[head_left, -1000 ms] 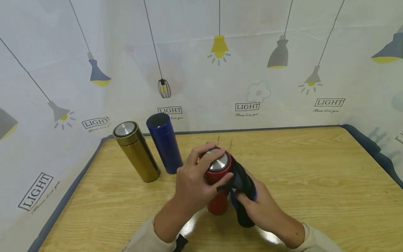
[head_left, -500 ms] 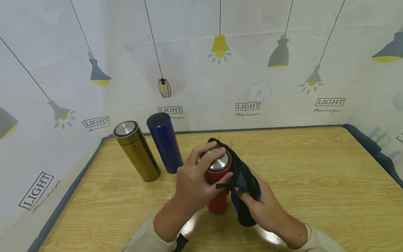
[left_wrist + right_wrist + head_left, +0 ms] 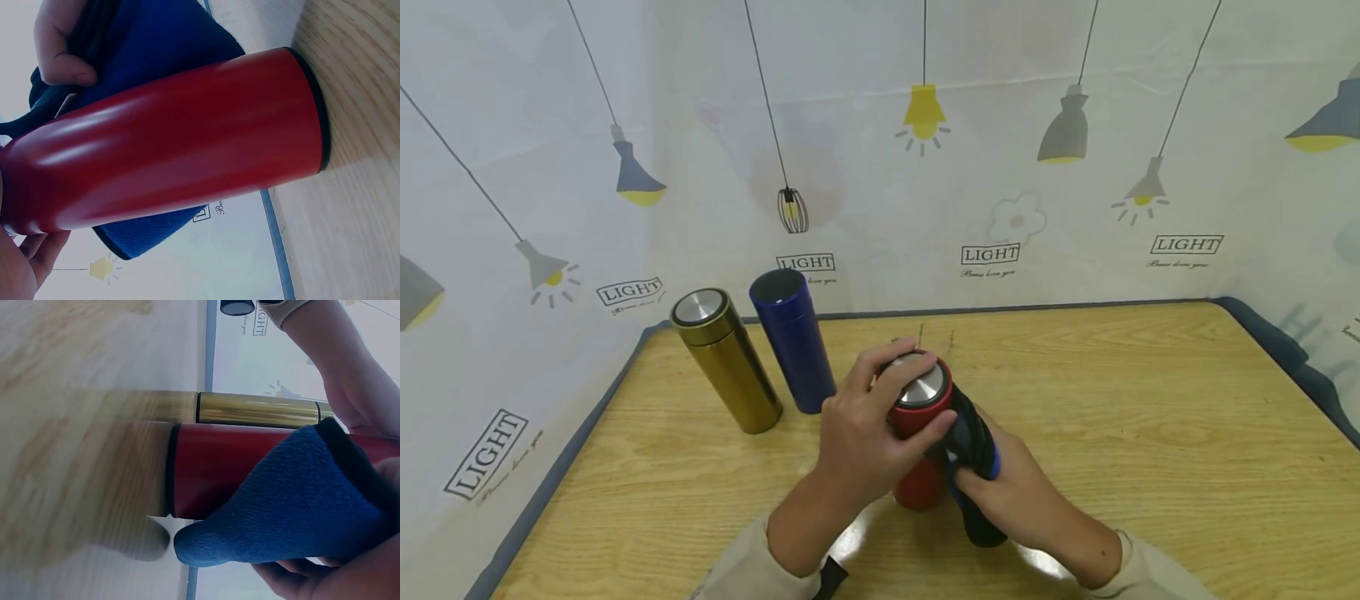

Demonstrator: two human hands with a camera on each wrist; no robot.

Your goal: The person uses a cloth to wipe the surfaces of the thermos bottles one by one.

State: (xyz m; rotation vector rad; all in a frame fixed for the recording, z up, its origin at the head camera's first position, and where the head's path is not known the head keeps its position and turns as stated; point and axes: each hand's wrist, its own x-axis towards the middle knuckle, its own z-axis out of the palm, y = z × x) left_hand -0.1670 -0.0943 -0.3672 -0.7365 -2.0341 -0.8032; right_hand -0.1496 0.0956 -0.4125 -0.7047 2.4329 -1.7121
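My left hand point(image 3: 863, 427) holds the red bottle point(image 3: 175, 140) upright on the table point(image 3: 1135, 417), and my right hand point(image 3: 1021, 487) grips the blue cloth point(image 3: 294, 500), lower now than a moment ago (so I guess it's rubbing down the side).

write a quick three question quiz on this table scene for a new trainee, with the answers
1. True or false: the red thermos flask in the left hand lies on its side.
2. What does the right hand hold? A) a paper towel B) a black-edged blue cloth C) a sponge
3. Which flask stands right beside the gold thermos flask?

Key: 1. False, it stands upright. 2. B. 3. The blue thermos flask.
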